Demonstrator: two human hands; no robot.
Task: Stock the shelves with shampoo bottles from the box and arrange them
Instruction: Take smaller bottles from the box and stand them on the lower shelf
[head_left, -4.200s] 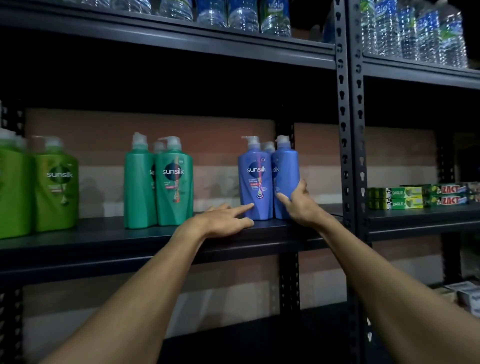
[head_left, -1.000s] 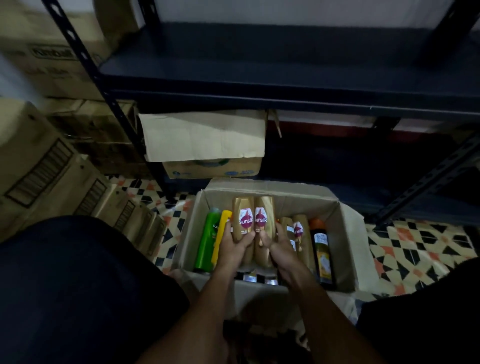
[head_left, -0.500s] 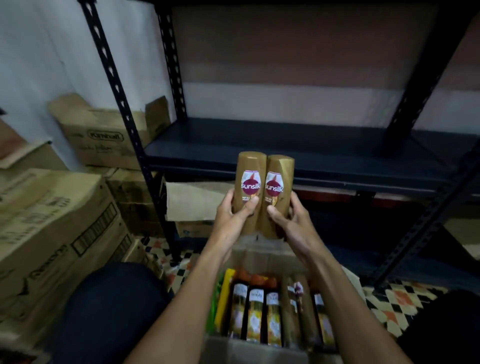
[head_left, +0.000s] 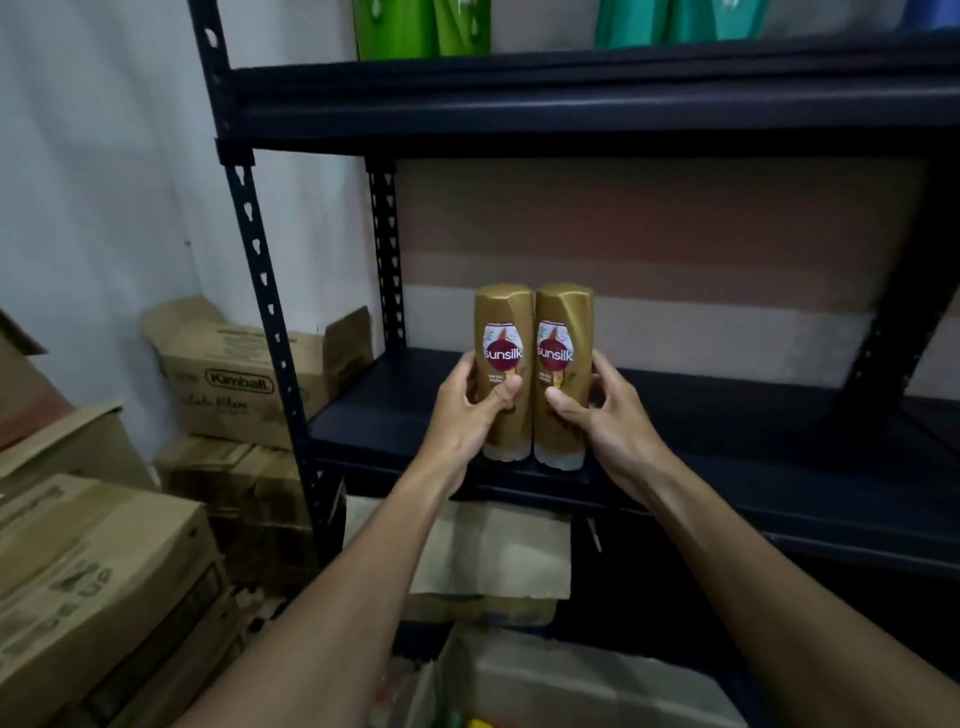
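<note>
Two gold Sunsilk shampoo bottles stand side by side, upright, caps down, at the front edge of the dark lower shelf (head_left: 727, 441). My left hand (head_left: 470, 410) grips the left gold bottle (head_left: 503, 322). My right hand (head_left: 605, 410) grips the right gold bottle (head_left: 563, 322). The two bottles touch each other. Whether their caps rest on the shelf or hover just above it I cannot tell. The open cardboard box (head_left: 561, 680) lies at the bottom of the view, between my forearms, its contents mostly hidden.
Green bottles (head_left: 421, 26) and teal bottles (head_left: 675, 21) stand on the shelf above. Stacked cardboard boxes (head_left: 93, 571) fill the left side, one marked Kimball (head_left: 239, 384). A black perforated shelf post (head_left: 260, 291) rises at left. A cardboard flap (head_left: 493, 556) hangs under the shelf.
Both hands lifted the two gold bottles out of the box and carried them up and forward to the front edge of the lower shelf. The view tilted upward.
</note>
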